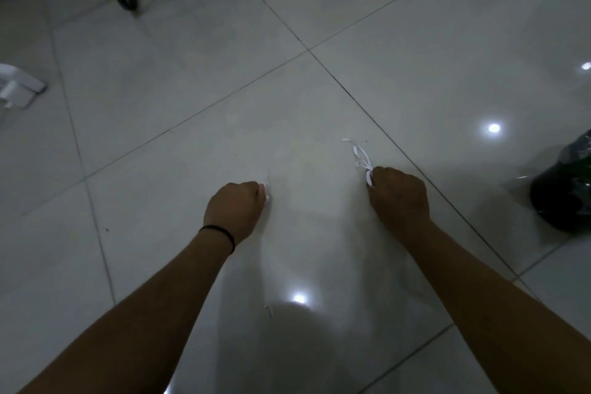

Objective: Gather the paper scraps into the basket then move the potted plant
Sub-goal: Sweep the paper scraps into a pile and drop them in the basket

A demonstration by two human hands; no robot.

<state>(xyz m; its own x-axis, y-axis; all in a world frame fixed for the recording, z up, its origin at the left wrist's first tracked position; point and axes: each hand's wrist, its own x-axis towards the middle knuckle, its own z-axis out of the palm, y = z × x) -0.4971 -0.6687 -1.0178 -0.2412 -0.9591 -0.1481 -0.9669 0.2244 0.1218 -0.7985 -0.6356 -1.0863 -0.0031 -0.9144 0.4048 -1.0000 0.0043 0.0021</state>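
Both fists, left hand (236, 208) and right hand (399, 197), clench paper scraps (361, 157).

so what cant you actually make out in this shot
Head view, the only one:
- How much paper each fist holds: the left hand and right hand curl over the paper scraps.
- The dark plastic-lined container: cut off by the right edge.
- The white object: cut by the left edge.
- The potted plant: not in view.
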